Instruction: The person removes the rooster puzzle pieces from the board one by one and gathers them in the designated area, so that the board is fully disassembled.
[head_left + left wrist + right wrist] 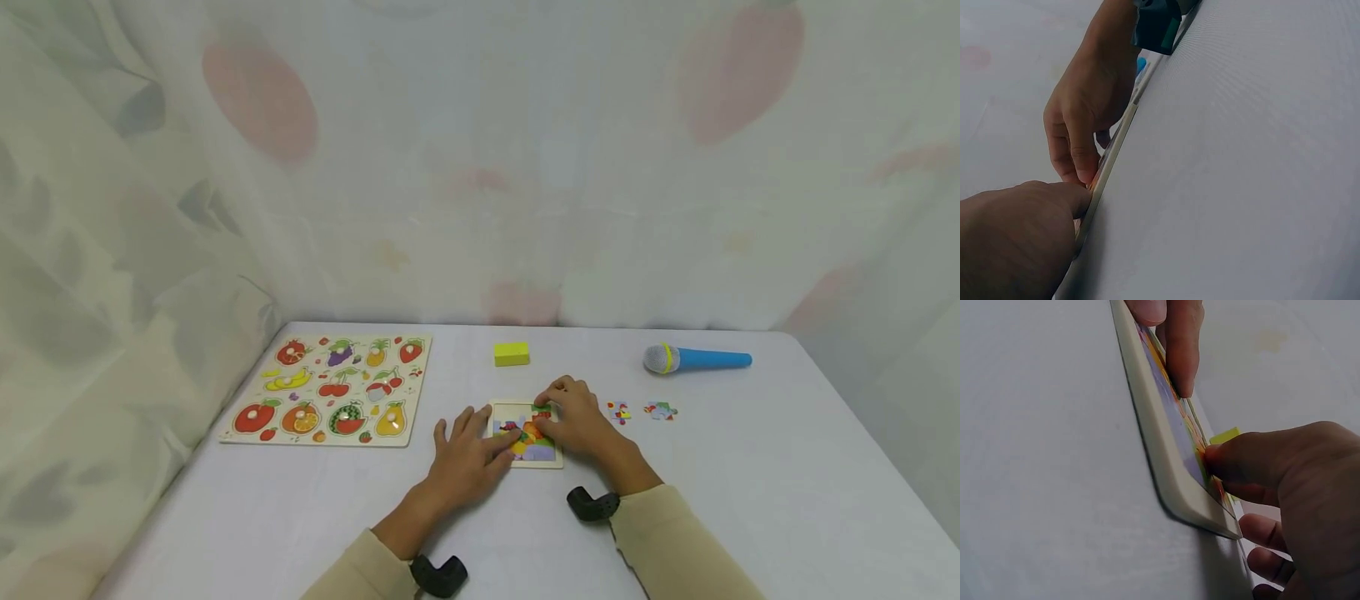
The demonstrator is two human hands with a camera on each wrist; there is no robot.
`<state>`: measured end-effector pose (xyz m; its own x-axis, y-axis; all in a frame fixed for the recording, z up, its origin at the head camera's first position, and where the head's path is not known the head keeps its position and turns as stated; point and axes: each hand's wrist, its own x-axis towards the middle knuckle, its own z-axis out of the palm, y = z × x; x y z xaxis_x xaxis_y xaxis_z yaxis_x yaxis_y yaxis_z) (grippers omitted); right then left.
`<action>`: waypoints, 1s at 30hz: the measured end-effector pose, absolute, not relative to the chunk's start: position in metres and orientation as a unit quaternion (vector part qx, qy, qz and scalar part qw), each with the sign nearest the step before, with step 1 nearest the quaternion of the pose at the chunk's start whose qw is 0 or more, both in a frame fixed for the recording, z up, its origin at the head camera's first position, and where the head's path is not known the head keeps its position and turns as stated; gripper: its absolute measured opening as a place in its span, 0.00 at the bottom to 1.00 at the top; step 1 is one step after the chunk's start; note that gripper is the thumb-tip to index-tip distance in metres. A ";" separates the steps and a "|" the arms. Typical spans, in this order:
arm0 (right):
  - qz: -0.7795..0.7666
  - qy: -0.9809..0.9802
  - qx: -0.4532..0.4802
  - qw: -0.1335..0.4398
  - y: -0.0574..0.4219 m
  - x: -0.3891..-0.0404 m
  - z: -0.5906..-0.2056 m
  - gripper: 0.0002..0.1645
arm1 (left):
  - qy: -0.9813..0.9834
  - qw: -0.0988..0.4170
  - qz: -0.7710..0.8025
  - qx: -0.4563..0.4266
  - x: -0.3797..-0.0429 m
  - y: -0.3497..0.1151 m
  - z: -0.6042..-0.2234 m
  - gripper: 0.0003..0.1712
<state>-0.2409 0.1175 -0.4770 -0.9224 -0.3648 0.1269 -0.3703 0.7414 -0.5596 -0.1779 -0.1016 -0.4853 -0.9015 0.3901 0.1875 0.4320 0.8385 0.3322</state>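
Observation:
A small jigsaw puzzle in a pale frame (536, 466) lies on the white table, its colourful picture mostly filled in. My left hand (467, 460) rests at its left side, index finger stretched over the picture and other fingers near the frame's edge. My right hand (576, 418) is at the upper right corner, where thumb and index finger pinch a puzzle piece (542, 410), partly hidden by the fingers. In the right wrist view the right thumb (1235, 453) touches the picture just inside the frame. Two loose puzzle pieces (619, 412) (661, 410) lie right of the right hand.
A fruit peg puzzle board (318, 442) lies at the left of the table. A yellow block (512, 354) sits behind the jigsaw. At the back right lies a toy microphone (697, 359) with a blue handle. Patterned curtains (480, 167) hang behind and beside the table.

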 end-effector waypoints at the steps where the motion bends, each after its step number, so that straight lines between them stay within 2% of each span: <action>1: 0.301 -0.933 0.197 0.006 0.117 -0.241 -0.477 0.10 | -0.957 0.055 -0.185 -0.214 -0.178 -0.102 -0.485 0.20; 18: 0.335 -0.896 0.285 0.054 0.129 -0.240 -0.481 0.15 | -0.958 0.057 -0.185 -0.211 -0.178 -0.101 -0.484 0.20; 25: 0.318 -0.905 0.275 0.065 0.129 -0.239 -0.475 0.17 | -0.956 0.065 -0.192 -0.213 -0.179 -0.102 -0.484 0.20; 30: 0.331 -0.895 0.279 0.109 0.136 -0.236 -0.463 0.18 | -0.957 0.057 -0.191 -0.210 -0.179 -0.102 -0.486 0.20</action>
